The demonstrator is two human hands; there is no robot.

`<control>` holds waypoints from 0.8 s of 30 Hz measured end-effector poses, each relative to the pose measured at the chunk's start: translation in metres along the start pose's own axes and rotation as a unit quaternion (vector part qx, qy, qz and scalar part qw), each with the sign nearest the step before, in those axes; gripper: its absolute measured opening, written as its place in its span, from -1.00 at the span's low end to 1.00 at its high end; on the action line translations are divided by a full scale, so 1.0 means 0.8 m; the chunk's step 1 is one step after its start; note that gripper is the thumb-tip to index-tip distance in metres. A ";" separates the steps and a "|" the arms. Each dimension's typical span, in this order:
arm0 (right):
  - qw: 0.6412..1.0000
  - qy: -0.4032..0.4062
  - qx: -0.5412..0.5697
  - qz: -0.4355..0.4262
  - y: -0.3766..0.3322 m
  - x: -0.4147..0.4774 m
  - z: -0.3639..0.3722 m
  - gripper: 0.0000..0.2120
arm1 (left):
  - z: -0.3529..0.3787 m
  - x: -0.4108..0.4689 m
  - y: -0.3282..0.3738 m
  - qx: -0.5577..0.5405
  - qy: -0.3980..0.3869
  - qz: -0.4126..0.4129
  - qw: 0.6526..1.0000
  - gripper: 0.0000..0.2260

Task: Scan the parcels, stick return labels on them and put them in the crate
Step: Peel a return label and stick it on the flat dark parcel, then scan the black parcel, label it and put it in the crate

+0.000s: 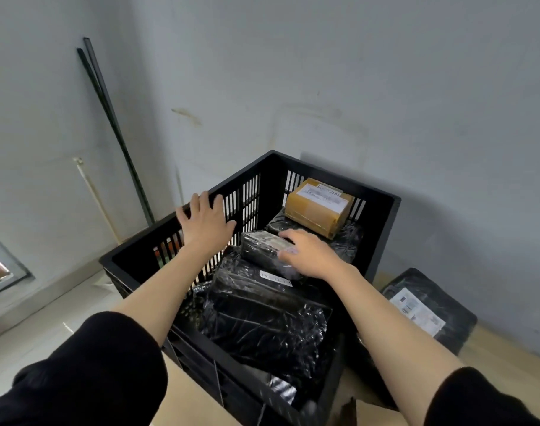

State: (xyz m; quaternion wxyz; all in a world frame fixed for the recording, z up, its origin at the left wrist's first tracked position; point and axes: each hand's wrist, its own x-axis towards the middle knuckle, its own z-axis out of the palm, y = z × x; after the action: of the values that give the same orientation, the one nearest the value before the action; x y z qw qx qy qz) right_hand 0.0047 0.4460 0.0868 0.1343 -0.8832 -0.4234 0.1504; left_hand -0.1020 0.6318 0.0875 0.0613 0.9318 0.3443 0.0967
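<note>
A black slatted crate (382,229) stands by the wall and holds several parcels. My right hand (308,253) rests on a small black wrapped parcel (262,249) lying on top of the pile, fingers curled over its labelled top. My left hand (205,221) hovers open with fingers spread beside the crate's left wall. A large black parcel with a white label (262,315) lies in front of the small one. A brown cardboard box with a return label (319,207) sits at the crate's far corner.
Another black parcel with a shipping label (428,312) lies outside the crate to the right on brown cardboard (496,352). Two dark rods (109,118) lean in the wall corner at left. A pale floor (47,318) stretches left of the crate.
</note>
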 end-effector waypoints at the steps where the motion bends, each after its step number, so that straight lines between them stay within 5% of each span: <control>1: 0.999 0.035 -0.008 -0.004 0.003 -0.012 -0.009 -0.55 | -0.003 -0.010 0.021 -0.024 0.001 0.013 1.000 -0.45; 6: 0.972 0.228 0.039 0.036 0.080 -0.099 -0.056 -0.73 | -0.028 -0.065 0.155 -0.187 -0.015 0.092 0.978 -0.53; 14: 0.937 0.245 0.170 0.179 0.304 -0.301 -0.004 -0.85 | 0.024 -0.206 0.375 -0.326 -0.020 0.107 0.939 -0.75; 20: 0.931 0.165 0.207 0.250 0.369 -0.315 0.056 -0.63 | 0.160 -0.268 0.382 -0.268 -0.120 -0.160 0.942 -0.44; 24: 0.910 0.214 0.239 0.263 0.392 -0.273 0.071 -0.41 | 0.195 -0.248 0.370 -0.284 -0.146 -0.311 0.895 -0.19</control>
State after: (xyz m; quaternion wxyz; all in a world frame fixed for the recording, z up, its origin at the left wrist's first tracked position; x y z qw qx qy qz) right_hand 0.0750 0.0897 -0.0463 0.3840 -0.9152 -0.0889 0.0844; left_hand -0.0288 0.2714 -0.0382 0.3995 0.7241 0.5615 0.0294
